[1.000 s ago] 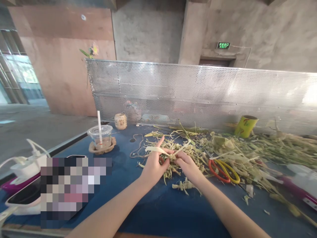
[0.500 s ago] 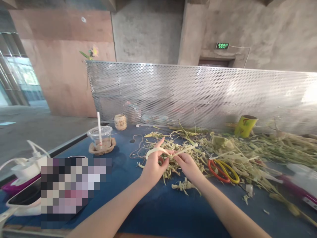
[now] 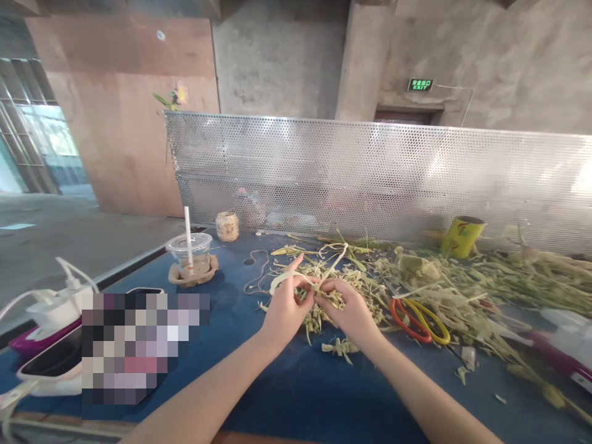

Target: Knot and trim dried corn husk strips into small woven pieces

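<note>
A pale, flat strip of dried leaf (image 3: 296, 279) is pinched between the fingers of the left hand (image 3: 284, 308) and the right hand (image 3: 349, 308). The two hands are held close together, just above a heap of cut dry leaf pieces (image 3: 342, 280) on the blue bench (image 3: 287, 382). One end of the strip is curved up over the left forefinger. A pair of scissors with orange and yellow handles (image 3: 419, 317) is seen near the right hand. A clear plastic cup with a white straw (image 3: 189, 254) is placed well apart, to the left.

pale green strips (image 3: 324, 271), blue table (image 3: 287, 382), orange-yellow scissors (image 3: 419, 320)
</note>
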`<state>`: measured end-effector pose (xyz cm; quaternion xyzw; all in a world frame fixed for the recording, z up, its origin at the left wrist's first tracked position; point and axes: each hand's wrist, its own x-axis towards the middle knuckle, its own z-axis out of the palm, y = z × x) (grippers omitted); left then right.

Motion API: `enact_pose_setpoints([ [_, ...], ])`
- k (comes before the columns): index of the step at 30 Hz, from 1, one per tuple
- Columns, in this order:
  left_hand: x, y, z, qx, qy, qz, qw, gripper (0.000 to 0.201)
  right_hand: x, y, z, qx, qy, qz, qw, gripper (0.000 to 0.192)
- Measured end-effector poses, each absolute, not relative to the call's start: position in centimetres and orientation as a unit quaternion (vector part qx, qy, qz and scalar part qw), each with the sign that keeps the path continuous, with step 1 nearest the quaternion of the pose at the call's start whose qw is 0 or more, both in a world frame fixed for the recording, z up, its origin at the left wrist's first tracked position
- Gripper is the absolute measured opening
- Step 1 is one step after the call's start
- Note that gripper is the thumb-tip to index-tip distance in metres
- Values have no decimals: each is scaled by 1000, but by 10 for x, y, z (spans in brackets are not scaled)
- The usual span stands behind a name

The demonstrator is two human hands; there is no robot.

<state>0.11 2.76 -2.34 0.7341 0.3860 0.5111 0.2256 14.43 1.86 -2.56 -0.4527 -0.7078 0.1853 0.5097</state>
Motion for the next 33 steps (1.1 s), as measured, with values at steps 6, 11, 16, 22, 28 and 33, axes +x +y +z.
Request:
enact_pose_setpoints([
  [6,1,29,-25,747,359,517,215,25,151,21,-26,-439,-678,275,522,14],
  [11,-4,34,-23,721,374,544,211,46,162,25,-24,-272,-485,584,591,60],
  [16,-6,38,-24,687,389,561,250,44,167,29,-25,-240,-431,646,583,61],
  [22,-3,39,-31,665,402,545,313,56,172,33,-24,-221,-439,653,576,63],
  [28,-4,42,-34,677,393,539,312,58,175,31,-15,-249,-408,634,607,18],
  [33,-11,47,-29,674,381,568,279,58,173,30,-18,-309,-346,650,602,60],
])
